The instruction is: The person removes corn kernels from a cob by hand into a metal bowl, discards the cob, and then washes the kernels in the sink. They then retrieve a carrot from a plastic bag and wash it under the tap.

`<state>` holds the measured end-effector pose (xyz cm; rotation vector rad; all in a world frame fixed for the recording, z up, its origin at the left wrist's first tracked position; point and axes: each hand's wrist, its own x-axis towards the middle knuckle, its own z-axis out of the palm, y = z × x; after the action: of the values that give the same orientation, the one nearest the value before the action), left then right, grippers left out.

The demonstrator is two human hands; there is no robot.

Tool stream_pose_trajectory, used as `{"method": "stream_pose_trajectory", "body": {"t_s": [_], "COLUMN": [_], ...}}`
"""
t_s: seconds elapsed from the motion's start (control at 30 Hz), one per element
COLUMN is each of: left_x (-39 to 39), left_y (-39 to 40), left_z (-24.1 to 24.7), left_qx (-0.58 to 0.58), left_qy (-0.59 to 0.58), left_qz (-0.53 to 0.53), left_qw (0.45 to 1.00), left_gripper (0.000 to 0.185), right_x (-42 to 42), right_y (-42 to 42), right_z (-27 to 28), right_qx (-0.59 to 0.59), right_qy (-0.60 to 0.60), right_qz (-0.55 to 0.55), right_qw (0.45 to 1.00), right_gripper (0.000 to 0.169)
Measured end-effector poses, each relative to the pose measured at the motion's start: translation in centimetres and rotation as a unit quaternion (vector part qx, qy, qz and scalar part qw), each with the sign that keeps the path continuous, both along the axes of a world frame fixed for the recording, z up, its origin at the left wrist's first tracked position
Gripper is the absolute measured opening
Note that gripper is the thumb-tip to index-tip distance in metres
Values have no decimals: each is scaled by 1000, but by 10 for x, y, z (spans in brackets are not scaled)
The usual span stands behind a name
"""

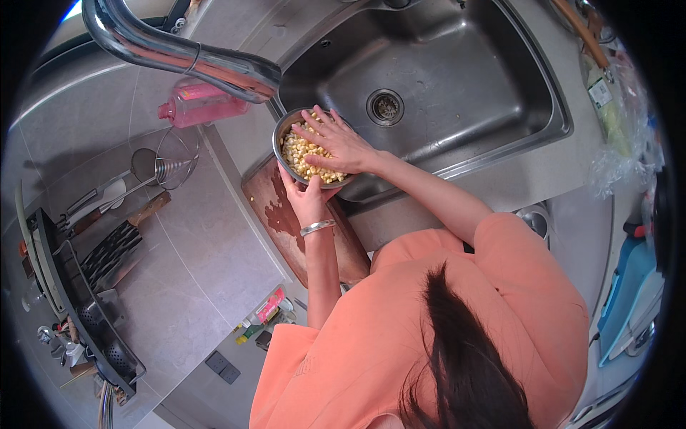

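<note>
A round metal bowl full of yellow corn kernels is held at the near left corner of the sink. My left hand, with a silver bangle at the wrist, grips the bowl's near rim, thumb on the edge and fingers partly hidden beneath. Over the kernels lies my right hand, palm down with its fingers spread; whether it presses on them cannot be told. The stainless steel sink extends to the right, its drain strainer in view. Under the bowl's near side shows a wet wooden cutting board.
A chrome faucet overhangs from the upper left, near a pink liquid bottle. On the left wall hang a wire skimmer, a cleaver and a black utensil rack. Plastic bags lie on the right counter.
</note>
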<state>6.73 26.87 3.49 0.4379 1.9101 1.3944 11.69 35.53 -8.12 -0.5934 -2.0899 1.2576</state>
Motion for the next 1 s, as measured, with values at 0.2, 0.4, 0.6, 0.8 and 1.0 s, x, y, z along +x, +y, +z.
{"method": "stream_pose_trajectory", "body": {"t_s": [0.2, 0.4, 0.6, 0.8, 1.0], "left_x": [-1, -2, -1, 0, -5], "left_y": [-2, -2, -2, -2, -7], "left_z": [-2, -3, -2, 1, -4], "left_qx": [5, 4, 4, -10, 8], "left_qy": [3, 11, 8, 11, 11], "left_qz": [1, -7, -4, -2, -11], "left_qw": [1000, 1000, 1000, 1000, 1000], "left_gripper": [76, 76, 75, 75, 77], "right_x": [0, -1, -1, -1, -1], "right_y": [-1, -2, -3, -4, -6], "right_z": [0, -2, -1, -1, 0], "right_qx": [2, -2, -10, -12, -13], "right_qy": [-3, 2, 1, 1, 1], "right_qz": [2, 3, 7, 10, 16], "right_qw": [1000, 1000, 1000, 1000, 1000], "right_gripper": [68, 68, 69, 70, 69]}}
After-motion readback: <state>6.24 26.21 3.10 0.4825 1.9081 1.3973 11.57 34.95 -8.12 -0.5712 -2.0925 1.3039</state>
